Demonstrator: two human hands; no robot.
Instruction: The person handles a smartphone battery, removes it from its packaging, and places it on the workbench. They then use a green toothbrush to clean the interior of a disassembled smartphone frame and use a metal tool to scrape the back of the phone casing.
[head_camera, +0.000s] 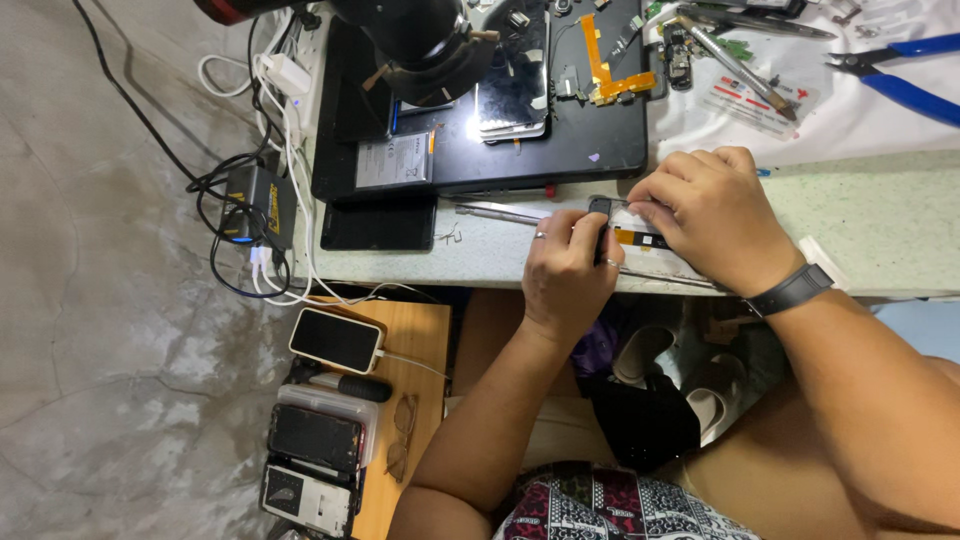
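While you lean over the front edge of the pale green workbench (880, 215), both of your hands meet on one small part (628, 236), a flat piece with a black end and an orange strip, lying on the bench just short of that edge. Your left hand (568, 268) is curled closed, its fingertips pinching the black end of the part; there are rings on two of its fingers. Your right hand (712, 213) lies over the other end with the fingers bent down onto it, pressing or gripping it; a dark watch band (792, 291) sits on that wrist. How much of the part is under your right hand cannot be seen.

Just behind the part, further onto the bench, lies a pair of metal tweezers (498, 213), and behind that a black mat (560, 150) carries an opened phone (512, 85) and an orange ribbon cable (606, 75). Beside the mat, toward the far right of the bench, blue-handled pliers (905, 78) rest on a white sheet. A microscope head (425, 45) hangs over the mat's left part.

Left of the bench, a tangle of white and black cables (255, 200) runs to a charger. Below the bench's front edge stands a small wooden table (415, 340) with a phone (336, 340) on charge, a pair of glasses (402, 435) and more phones stacked at its near end.
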